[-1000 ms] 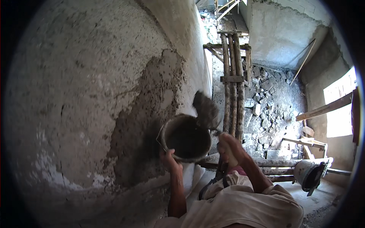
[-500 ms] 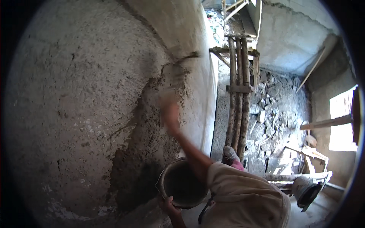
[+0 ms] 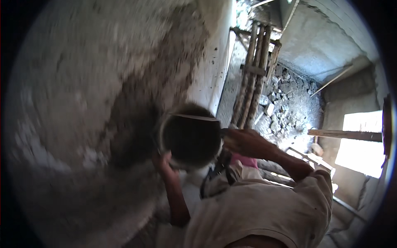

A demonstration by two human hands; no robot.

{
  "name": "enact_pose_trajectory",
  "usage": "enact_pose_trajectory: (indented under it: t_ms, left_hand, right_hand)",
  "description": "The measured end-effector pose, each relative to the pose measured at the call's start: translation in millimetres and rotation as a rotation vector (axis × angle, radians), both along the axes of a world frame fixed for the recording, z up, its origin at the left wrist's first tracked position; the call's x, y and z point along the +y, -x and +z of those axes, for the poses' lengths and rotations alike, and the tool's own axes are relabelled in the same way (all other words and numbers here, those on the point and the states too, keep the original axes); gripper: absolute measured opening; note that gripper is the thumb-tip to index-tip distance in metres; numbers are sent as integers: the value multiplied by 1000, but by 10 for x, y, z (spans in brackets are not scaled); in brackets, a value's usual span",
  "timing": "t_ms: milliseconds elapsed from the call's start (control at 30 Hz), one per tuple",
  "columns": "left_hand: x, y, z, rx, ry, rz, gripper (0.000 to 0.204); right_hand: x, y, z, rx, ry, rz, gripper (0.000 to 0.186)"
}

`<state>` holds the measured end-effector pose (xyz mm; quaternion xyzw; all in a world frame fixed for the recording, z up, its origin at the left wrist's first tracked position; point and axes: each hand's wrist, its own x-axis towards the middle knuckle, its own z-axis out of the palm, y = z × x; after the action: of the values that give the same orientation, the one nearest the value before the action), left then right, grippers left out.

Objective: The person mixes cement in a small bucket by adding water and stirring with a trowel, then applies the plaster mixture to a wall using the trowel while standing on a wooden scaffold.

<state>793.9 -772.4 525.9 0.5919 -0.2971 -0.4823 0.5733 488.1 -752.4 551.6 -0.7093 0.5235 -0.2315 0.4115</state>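
My left hand (image 3: 165,165) grips the near-left rim of a round bucket (image 3: 162,142), its thumb over the edge. The bucket's inside is dark, so its contents are hard to make out. My right hand (image 3: 250,144) is closed at the bucket's right side, around the handle of a trowel. The trowel's blade (image 3: 194,118) shows as a thin pale edge across the far part of the bucket's mouth. To the left and beyond stands a rough wall (image 3: 82,82) with a darker, freshly coated-looking patch (image 3: 144,93); motion blurs both.
A scaffold of wooden poles (image 3: 250,78) runs away on the right of the wall. Broken rubble (image 3: 283,107) covers the floor beside it. A wooden beam (image 3: 345,135) crosses in front of a bright window opening (image 3: 359,159) at the far right.
My right hand has come away from the wall, back and to the right, down to the bucket. The bucket sits higher in view, still in my left hand. My view has shifted.
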Motion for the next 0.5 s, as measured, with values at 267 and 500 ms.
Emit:
enact_pose_trajectory:
  t_ms: [267, 500]
  left_hand:
    - [-31, 53, 199, 225, 196, -307, 45]
    - [48, -166, 376, 208, 280, -258, 50]
  right_hand:
    - [274, -571, -273, 701, 323, -35, 44]
    - [476, -685, 281, 746, 289, 235, 50]
